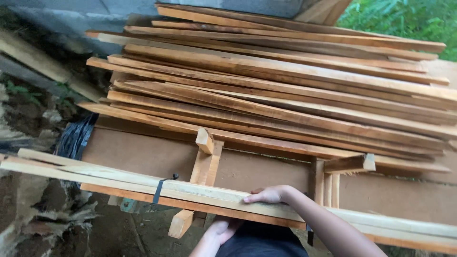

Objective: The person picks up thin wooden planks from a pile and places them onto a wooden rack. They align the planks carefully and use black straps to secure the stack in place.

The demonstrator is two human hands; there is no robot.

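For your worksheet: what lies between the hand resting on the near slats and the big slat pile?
In the head view, bare brown board lies between the right hand and the pile.

The stacked slats [285, 90] in front of me are orange-brown with darker streaks of grain, while the long strips [143, 183] under my fingers are pale yellow, almost cream. The board [143, 154] beneath is dull reddish brown, the strap [159, 190] dark grey, the leaves [404, 19] green.
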